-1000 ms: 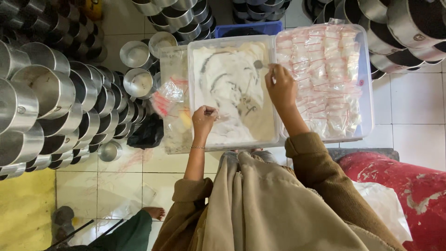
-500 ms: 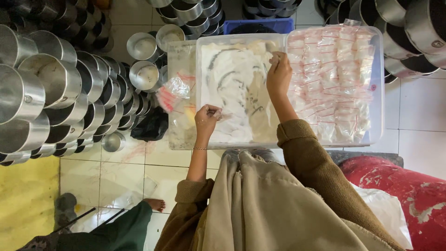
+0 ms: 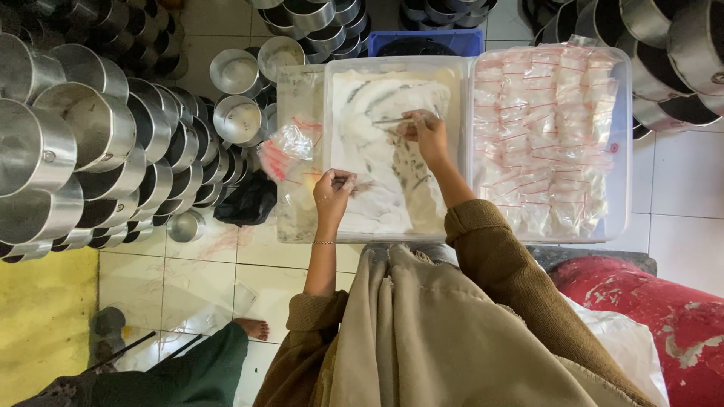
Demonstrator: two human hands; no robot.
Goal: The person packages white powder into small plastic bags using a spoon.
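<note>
Pale square floor tiles (image 3: 682, 192) are showing grimy pink smears near the middle. Rows of shiny metal pots (image 3: 83, 143) are crowding the left side and top edge. A yellow mat (image 3: 41, 324) is lying at lower left, and a red cushion (image 3: 656, 309) with worn white patches is sitting at lower right.

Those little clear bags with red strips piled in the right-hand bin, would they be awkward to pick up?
Probably. The small clear bags look thin and glossy, so likely floppy, light and slippery. They overlap in loose layers inside the clear bin, so lifting one may drag its neighbours. They seem unlikely to roll.
</note>
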